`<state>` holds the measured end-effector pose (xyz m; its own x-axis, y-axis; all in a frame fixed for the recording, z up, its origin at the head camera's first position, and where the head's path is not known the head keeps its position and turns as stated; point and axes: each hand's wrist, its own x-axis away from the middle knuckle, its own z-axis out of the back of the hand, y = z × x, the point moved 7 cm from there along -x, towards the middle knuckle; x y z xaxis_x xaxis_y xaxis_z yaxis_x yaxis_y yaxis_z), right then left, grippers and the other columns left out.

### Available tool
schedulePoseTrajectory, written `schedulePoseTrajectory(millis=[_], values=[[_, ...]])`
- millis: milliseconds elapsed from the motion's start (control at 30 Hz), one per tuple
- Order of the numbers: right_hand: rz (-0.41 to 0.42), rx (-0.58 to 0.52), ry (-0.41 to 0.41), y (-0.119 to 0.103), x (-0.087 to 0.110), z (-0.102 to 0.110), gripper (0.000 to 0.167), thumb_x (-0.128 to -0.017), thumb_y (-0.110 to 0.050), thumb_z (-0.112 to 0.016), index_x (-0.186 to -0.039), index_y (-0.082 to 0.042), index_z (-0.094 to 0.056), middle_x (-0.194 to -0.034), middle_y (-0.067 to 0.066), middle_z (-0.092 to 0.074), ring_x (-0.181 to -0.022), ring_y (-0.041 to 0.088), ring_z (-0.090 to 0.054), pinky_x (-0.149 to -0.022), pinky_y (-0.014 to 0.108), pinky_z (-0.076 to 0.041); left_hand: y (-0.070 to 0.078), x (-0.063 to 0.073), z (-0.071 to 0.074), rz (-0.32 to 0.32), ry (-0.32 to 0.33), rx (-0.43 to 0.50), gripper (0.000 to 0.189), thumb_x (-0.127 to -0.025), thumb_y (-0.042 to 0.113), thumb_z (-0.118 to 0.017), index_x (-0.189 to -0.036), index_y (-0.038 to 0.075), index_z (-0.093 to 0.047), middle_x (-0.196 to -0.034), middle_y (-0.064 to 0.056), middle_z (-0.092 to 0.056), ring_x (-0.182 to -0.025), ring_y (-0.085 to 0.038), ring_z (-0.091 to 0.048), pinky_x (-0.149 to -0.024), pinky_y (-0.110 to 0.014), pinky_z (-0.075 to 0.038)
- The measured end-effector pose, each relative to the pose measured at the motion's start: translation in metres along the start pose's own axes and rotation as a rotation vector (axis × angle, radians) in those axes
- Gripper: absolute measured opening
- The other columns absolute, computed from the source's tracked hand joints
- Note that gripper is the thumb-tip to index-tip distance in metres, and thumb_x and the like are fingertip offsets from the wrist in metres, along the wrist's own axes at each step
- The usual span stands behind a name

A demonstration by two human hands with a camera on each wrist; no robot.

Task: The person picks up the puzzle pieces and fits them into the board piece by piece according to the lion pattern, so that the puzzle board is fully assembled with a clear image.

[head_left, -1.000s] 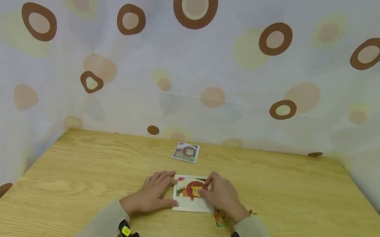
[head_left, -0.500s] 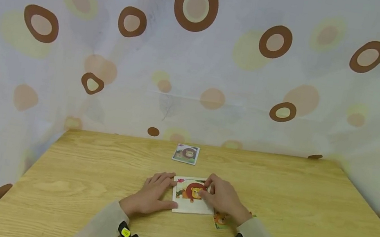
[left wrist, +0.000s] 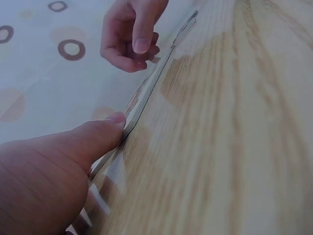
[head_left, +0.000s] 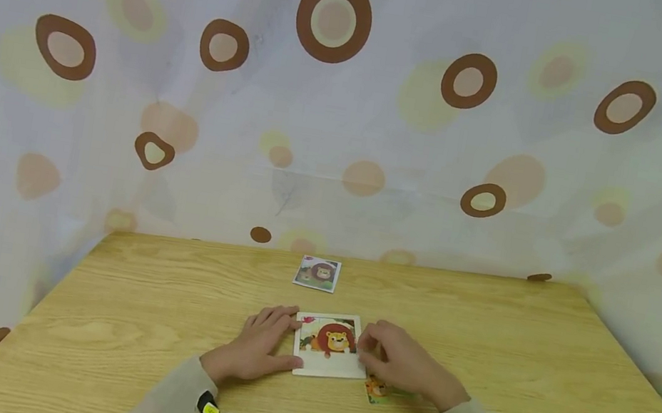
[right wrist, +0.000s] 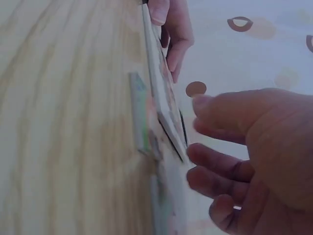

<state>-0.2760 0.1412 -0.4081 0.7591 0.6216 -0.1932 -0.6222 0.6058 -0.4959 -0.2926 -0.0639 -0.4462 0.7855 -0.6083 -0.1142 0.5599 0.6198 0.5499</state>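
A white-framed picture puzzle tray [head_left: 329, 374] lies flat on the wooden table in the head view, a lion picture filling its upper part and its lower strip bare white. My left hand [head_left: 258, 348] rests along the tray's left side, fingers spread, thumb [left wrist: 100, 134] touching the rim. Beside the right edge is my right hand [head_left: 406, 364], fingers loosely bent and nothing visible between them in the right wrist view. Below it lies a loose puzzle piece [head_left: 375, 391] with an orange animal, partly covered by the hand. The right wrist view shows another flat piece [right wrist: 161, 205] near it, blurred.
A square lion picture card [head_left: 317, 273] lies farther back on the wooden table [head_left: 161, 295]. Behind the table hangs a white cloth [head_left: 343, 129] with brown and beige spots. Black wrist cameras sit on both sleeves.
My right hand has come off the puzzle picture and shifted right, to the tray's edge, uncovering the lion's right side. The left hand stays at the tray. The head view has tilted slightly.
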Motion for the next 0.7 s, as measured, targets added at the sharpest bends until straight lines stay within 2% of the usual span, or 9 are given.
schedulePoseTrajectory(millis=[300,500,700], values=[[-0.042,-0.014,-0.156,0.006,0.019,0.009,0.028,-0.080,-0.030,-0.079,-0.093,-0.012,-0.061,-0.083,-0.004,-0.049,-0.066,0.002,-0.039,-0.061,0.020,-0.039,0.003,-0.001,0.001,-0.003,-0.012,0.000,0.056,-0.092,0.042,-0.062,-0.133,0.007,-0.047,-0.154,-0.016,-0.029,-0.138,-0.038,-0.025,-0.104,-0.062,-0.021],[-0.036,-0.067,-0.208,0.003,0.020,0.008,0.027,-0.073,-0.018,-0.084,-0.084,-0.014,-0.060,-0.081,-0.005,-0.053,-0.066,0.003,-0.045,-0.061,0.020,-0.042,0.004,0.000,0.003,-0.001,-0.016,0.010,0.056,-0.092,0.042,-0.061,-0.134,0.007,-0.048,-0.154,-0.016,-0.029,-0.138,-0.039,-0.025,-0.104,-0.063,-0.020],[-0.041,-0.160,-0.241,-0.005,0.018,0.005,0.023,-0.073,-0.007,-0.081,-0.083,-0.011,-0.061,-0.077,-0.005,-0.056,-0.067,0.002,-0.047,-0.061,0.020,-0.044,0.002,0.001,0.003,0.005,-0.016,0.001,0.055,-0.092,0.042,-0.063,-0.132,0.007,-0.048,-0.154,-0.017,-0.029,-0.138,-0.040,-0.026,-0.104,-0.063,-0.020]])
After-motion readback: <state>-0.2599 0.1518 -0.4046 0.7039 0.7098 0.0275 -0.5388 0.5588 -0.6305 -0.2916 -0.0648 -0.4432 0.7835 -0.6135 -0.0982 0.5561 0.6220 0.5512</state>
